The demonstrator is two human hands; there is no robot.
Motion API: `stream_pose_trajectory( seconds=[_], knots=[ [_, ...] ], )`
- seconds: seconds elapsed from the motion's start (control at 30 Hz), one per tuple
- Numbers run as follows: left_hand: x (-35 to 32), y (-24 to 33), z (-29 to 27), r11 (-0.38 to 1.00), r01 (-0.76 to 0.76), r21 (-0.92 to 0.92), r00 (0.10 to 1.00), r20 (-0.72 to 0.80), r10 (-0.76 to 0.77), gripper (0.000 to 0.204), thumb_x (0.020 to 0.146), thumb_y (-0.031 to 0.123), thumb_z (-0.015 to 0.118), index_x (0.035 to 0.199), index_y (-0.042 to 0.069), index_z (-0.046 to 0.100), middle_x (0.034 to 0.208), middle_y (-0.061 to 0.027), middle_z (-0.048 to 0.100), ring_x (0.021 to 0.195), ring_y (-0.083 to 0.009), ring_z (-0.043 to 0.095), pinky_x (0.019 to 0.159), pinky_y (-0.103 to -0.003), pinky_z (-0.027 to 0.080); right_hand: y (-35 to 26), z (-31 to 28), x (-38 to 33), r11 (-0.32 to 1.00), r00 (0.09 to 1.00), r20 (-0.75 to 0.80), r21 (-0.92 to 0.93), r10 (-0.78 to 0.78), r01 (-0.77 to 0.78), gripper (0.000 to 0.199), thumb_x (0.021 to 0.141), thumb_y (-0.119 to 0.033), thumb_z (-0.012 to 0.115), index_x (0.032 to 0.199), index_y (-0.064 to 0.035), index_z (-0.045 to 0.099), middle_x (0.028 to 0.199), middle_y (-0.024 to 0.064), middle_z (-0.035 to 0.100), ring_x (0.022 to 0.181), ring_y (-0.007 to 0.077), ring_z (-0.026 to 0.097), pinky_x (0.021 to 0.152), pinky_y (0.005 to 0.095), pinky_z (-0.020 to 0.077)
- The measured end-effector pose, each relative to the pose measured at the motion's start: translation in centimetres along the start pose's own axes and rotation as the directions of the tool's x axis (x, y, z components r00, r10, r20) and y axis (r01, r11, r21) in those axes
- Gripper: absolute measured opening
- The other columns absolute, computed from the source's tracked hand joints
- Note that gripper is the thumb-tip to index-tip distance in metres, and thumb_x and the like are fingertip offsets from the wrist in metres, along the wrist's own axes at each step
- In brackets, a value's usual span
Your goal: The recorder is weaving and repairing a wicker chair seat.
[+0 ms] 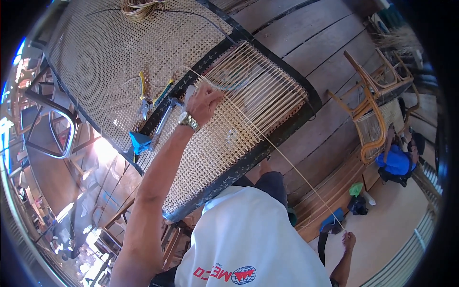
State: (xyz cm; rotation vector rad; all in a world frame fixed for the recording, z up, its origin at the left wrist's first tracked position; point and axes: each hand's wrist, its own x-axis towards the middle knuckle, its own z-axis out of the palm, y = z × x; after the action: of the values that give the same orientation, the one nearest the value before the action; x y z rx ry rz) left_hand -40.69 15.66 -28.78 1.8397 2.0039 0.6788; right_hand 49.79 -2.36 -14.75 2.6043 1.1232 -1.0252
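My left hand (204, 104), with a wristwatch on the wrist, rests on the woven cane panel (191, 158) at the edge of its unfilled part. Its fingers are apart and lie on the weave beside a crosswise strand. Far out at the lower right, my right hand (349, 241) is closed on the end of a long cane strand (301, 174). That strand runs taut from the panel's near dark edge. Bare parallel strands (275, 103) span the panel's right end. Left of my left hand lie a hammer (164, 119), yellow-handled pliers (142, 93) and a blue piece (140, 142).
A second, finished cane panel (119, 52) adjoins on the far left, with a coil of cane (138, 9) on it. Wooden chair frames (368, 103) stand at right, near a person in blue (399, 160). A green bag (355, 189) lies on the floor. A curved chair frame (62, 131) is at left.
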Motion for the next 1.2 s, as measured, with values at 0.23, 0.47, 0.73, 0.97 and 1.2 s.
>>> stream_pose_trajectory(
  seconds=[0.23, 0.47, 0.73, 0.97, 1.2],
  knots=[
    [-1.4, 0.3, 0.1, 0.996, -0.086, 0.025, 0.995, -0.058, 0.087, 0.011, 0.090, 0.022, 0.072, 0.101, 0.021, 0.072, 0.101, -0.0037, 0.057, 0.087, -0.0249, 0.065, 0.075, -0.042, 0.053, -2.6, 0.8, 0.3, 0.993, 0.998, 0.047, -0.109, 0.053, -0.047, 0.034, 0.098, -0.028, 0.068, 0.075, -0.0053, 0.056, 0.059, 0.0023, 0.056, 0.047, 0.0086, 0.049, 0.042, 0.0259, 0.0397],
    [-0.8, 0.0, 0.8, 0.996, -0.078, 0.042, 0.997, 0.014, 0.077, 0.014, 0.090, 0.024, 0.072, 0.105, 0.024, 0.071, 0.109, -0.0026, 0.058, 0.093, -0.0246, 0.066, 0.077, -0.043, 0.053, 2.3, -1.1, 3.5, 0.995, 1.000, 0.022, -0.095, -0.011, 0.013, 0.033, 0.098, -0.027, 0.067, 0.076, -0.0066, 0.054, 0.064, 0.0028, 0.056, 0.048, 0.0085, 0.048, 0.041, 0.0247, 0.0391],
    [-1.3, 1.0, 0.4, 0.989, -0.062, 0.131, 0.997, -0.027, 0.066, 0.012, 0.093, 0.023, 0.068, 0.105, 0.022, 0.071, 0.114, -0.0047, 0.060, 0.094, -0.0262, 0.066, 0.077, -0.042, 0.055, 0.4, -0.6, 3.0, 0.990, 0.998, 0.055, -0.136, -0.021, 0.028, 0.032, 0.098, -0.025, 0.067, 0.074, -0.0078, 0.053, 0.063, 0.0027, 0.055, 0.047, 0.0088, 0.048, 0.041, 0.0249, 0.0393],
    [-5.2, 12.5, -1.4, 0.773, 0.527, -0.353, 0.843, 0.100, -0.529, 0.018, 0.095, 0.009, 0.059, 0.113, 0.003, 0.061, 0.112, -0.0132, 0.065, 0.096, -0.0252, 0.068, 0.079, -0.039, 0.057, 3.1, 0.8, 2.8, 0.990, 0.984, 0.158, 0.098, 0.086, -0.103, 0.033, 0.098, -0.027, 0.067, 0.076, -0.0054, 0.056, 0.061, 0.0035, 0.055, 0.047, 0.0105, 0.051, 0.041, 0.0256, 0.0394],
    [-7.5, 15.5, -0.1, -0.704, 0.137, -0.697, 0.562, 0.640, -0.525, 0.027, 0.096, 0.015, 0.055, 0.112, -0.006, 0.050, 0.118, -0.0267, 0.060, 0.115, -0.0439, 0.061, 0.100, -0.050, 0.055, 1.4, 1.8, 4.6, 0.994, 0.973, 0.200, -0.018, 0.111, -0.109, 0.033, 0.098, -0.030, 0.067, 0.078, -0.0059, 0.057, 0.062, 0.0030, 0.056, 0.047, 0.0106, 0.051, 0.042, 0.0261, 0.0403]
  ],
)
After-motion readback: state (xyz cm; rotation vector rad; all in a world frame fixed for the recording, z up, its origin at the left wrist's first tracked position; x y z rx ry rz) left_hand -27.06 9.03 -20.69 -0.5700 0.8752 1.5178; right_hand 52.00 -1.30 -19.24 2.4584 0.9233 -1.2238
